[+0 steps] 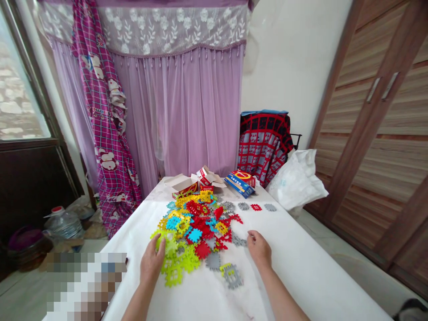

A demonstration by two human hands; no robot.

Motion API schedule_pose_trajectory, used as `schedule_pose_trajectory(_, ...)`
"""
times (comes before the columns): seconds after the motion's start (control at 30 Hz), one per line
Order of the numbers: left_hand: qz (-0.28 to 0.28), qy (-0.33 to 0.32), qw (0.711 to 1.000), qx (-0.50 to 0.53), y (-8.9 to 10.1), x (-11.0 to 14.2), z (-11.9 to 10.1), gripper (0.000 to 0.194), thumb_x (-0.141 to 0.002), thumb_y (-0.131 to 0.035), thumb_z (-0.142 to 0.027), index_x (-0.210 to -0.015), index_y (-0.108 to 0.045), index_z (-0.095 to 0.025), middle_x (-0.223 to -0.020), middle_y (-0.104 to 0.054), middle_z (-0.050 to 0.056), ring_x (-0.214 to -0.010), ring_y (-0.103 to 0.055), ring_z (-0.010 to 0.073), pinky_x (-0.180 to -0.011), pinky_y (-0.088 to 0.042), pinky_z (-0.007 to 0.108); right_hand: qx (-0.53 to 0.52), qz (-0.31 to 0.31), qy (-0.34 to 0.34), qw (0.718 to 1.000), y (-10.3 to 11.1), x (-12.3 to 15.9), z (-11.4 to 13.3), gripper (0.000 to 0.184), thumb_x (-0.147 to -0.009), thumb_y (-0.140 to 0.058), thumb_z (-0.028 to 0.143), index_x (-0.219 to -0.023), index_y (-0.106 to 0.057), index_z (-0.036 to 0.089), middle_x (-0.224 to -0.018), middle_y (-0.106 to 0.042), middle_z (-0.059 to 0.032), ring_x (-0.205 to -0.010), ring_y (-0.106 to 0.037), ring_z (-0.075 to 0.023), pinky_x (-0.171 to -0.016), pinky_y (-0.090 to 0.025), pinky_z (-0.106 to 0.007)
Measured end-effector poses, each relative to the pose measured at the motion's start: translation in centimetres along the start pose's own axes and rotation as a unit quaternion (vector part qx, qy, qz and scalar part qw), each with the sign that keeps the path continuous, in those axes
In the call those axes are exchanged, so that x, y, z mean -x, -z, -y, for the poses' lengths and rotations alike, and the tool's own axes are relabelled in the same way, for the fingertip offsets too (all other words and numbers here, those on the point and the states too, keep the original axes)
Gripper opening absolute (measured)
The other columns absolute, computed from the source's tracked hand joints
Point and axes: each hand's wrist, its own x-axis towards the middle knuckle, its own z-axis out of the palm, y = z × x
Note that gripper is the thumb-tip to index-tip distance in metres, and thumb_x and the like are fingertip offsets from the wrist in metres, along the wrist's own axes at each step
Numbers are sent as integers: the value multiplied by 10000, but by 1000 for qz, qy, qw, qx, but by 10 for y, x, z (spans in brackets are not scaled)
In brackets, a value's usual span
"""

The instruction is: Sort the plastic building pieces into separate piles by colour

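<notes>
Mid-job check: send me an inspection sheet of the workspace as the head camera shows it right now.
Surface: white-covered table.
Pieces: heap of interlocking plastic pieces in lime, yellow, red, blue and gray; a short gray-red-gray row lies apart, farther right.
Clutter: opened cardboard box and blue-and-red box at the far end; white plastic bag past the far right corner.
Hands: left hand spread on lime pieces; right hand beside a gray piece, holding nothing visible.
Cables: nothing seen.
Surroundings: purple curtains, wooden wardrobe, draped chair, water bottle.
</notes>
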Motion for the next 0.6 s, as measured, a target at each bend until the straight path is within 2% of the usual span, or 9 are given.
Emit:
schedule_pose_trajectory(0.23,17,24,1000,5,1,-4,0,434,-842,-432,-478,-1085,-675,-213,-1168,-723,91,-1123,-660,259,-964,-509,379,26,6,26,999,-1,3,1,332,-858,-427,221,-1027,-713,196,-995,-752,-65,-937,-692,-202,-814,-490,-273)
schedule_pose_trajectory(0.43,50,48,998,2,2,-4,-2,475,-835,-439,-519,-1119,-682,-227,-1170,-725,82,-1115,-663,273,-967,-504,397,19,-2,42,999,-3,2,-1,324,-850,-446,214,-1043,-705,194,-1031,-750,-72,-945,-698,-197,-833,-497,-271)
schedule_pose_trajectory(0.6,51,52,997,19,4,-3,-5,509,-813,-437,-559,-1112,-686,-232,-1184,-718,88,-1112,-662,295,-975,-502,435,-20,-20,39,999,-17,4,10,346,-831,-444,211,-1069,-696,200,-1071,-746,-75,-932,-703,-203,-837,-507,-292)
